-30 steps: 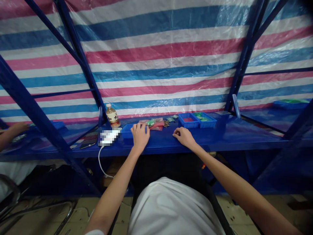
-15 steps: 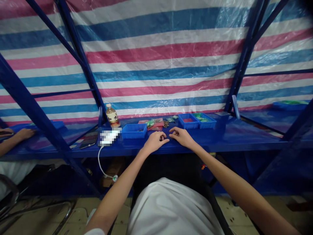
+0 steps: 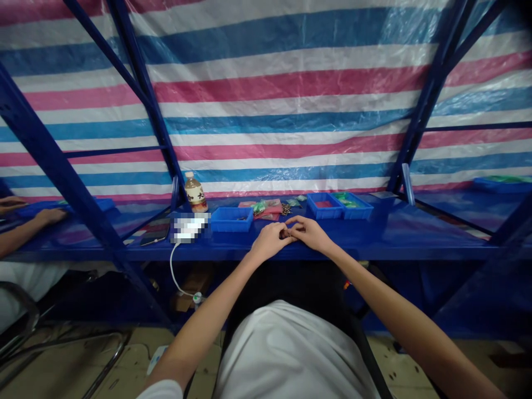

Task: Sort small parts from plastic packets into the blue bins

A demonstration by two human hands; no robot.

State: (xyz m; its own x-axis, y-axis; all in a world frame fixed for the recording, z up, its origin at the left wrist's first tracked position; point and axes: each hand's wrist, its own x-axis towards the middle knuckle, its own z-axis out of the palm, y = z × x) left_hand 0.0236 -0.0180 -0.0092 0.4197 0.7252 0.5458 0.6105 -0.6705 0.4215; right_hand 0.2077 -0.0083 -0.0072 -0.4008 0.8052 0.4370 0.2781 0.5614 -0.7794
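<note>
My left hand (image 3: 270, 241) and my right hand (image 3: 310, 234) meet at the fingertips over the front of the blue table (image 3: 399, 235). Both have their fingers curled into a pinch; whatever sits between them is too small and hidden to name. Just beyond them lie red and green plastic bags (image 3: 268, 208) and a little pile of small brass-coloured parts (image 3: 286, 209). A blue tray (image 3: 231, 220) stands to the left of my hands. Behind my right hand is another blue tray (image 3: 324, 205) with something red inside, touching a blue tray (image 3: 353, 206) that holds green bags.
At the left stand a bottle (image 3: 196, 193) with a white cap, a blurred white item with a white cable (image 3: 172, 266), and a dark phone (image 3: 154, 233). Blue metal posts (image 3: 141, 83) frame the table. A co-worker's hand (image 3: 52, 216) rests at the far left.
My two hands have come together; their fingertips were apart before and now touch. The view has shifted slightly, and the co-worker's hands at the left have moved a little.
</note>
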